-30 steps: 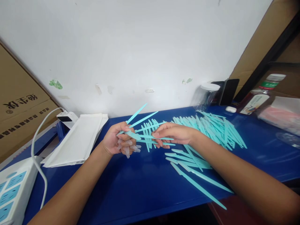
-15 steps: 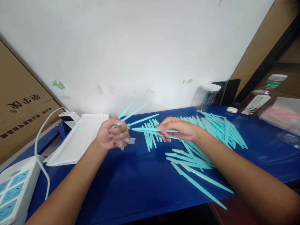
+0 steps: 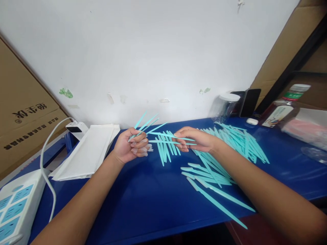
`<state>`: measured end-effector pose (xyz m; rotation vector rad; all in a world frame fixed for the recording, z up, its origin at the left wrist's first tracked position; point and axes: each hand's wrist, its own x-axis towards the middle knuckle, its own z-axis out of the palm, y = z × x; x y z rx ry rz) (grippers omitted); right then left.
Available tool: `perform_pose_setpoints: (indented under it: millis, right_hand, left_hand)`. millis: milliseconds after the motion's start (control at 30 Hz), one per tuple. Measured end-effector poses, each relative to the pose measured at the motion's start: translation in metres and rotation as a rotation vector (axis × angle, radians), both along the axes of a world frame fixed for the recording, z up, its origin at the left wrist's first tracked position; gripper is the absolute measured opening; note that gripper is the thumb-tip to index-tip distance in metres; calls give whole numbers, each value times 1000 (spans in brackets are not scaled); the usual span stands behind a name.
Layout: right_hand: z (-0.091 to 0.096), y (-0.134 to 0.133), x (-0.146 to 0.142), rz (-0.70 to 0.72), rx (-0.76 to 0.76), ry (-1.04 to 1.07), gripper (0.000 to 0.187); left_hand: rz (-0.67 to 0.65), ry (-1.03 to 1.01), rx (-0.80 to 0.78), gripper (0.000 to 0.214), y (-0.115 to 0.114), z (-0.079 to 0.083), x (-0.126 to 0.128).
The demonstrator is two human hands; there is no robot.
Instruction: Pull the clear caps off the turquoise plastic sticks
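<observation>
My left hand (image 3: 127, 146) is closed around several turquoise eyebrow razors (image 3: 150, 121), their slim handles fanning up and to the right. Translucent pieces that look like blade covers (image 3: 138, 149) show among its curled fingers. My right hand (image 3: 198, 137) pinches two or more razors (image 3: 163, 141) by fingertips, their thin ends pointing left to the left hand's bundle. Below and between the hands lies a small row of razors (image 3: 166, 153) on the blue table (image 3: 133, 204). A big heap of razors (image 3: 245, 146) spreads behind and under my right forearm, partly hidden by it.
Loose razors (image 3: 217, 202) reach the table's front edge. At left are a white envelope (image 3: 84, 153), a power strip (image 3: 17, 207) with a cable, and a carton (image 3: 25, 102). A lidded jar (image 3: 227, 105), phone (image 3: 249, 102) and bottle (image 3: 283, 105) stand at back right.
My left hand has shifted right, closer to my right hand, and its razors now overlap the tips of those in the right. The right hand has barely moved.
</observation>
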<state>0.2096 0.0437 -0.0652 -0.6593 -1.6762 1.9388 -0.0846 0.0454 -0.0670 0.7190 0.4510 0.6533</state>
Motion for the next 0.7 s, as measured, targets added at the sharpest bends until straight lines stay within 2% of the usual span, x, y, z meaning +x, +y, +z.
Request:
perform_pose_setpoints:
  millis: [233,333,467,700]
  right_hand:
    - [5,-5,-7,-14,-32,-1,40]
    - [4,-5,-11,0,-78,11,39]
    - [3,-4,-10,-2,-93,-6,37]
    - [6,-5,-5,-89,-30,-55,41]
  left_hand:
    - [23,-45,-70,48,-4,-2,7]
    - [-10,-45,-74,48,-6,-3,9]
    - [-77,-42,-36,49,-7,-4,10]
    - [-58,-31,53,49,-9,1,8]
